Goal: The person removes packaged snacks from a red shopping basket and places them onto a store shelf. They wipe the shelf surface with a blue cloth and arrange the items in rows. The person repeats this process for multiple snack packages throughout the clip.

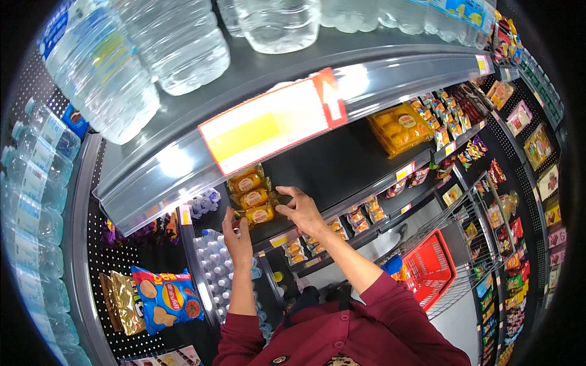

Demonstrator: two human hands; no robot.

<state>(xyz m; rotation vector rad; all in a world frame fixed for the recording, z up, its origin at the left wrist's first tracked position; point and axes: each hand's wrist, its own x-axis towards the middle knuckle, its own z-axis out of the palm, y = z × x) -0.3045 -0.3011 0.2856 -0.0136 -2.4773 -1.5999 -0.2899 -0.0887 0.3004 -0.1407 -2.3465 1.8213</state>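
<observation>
A row of three wrapped yellow snack cakes lies on a black shelf, the nearest cake (259,214) at the shelf's front. Behind it are the middle cake (254,198) and the far cake (246,182). At the near left side of the row is my left hand (239,242), fingers spread; whether a fingertip touches the wrapper is hard to tell. My right hand (300,212) is just right of the row, thumb and forefinger apart, holding nothing. A larger yellow bag of cakes (400,128) sits farther right on this shelf.
Above juts an upper shelf edge with a large price sign (274,123) and big water bottles (279,23). Small bottles (215,274) stand lower left, beside a blue Lay's chip bag (167,297). A shopping cart with a red basket (430,270) is behind at right.
</observation>
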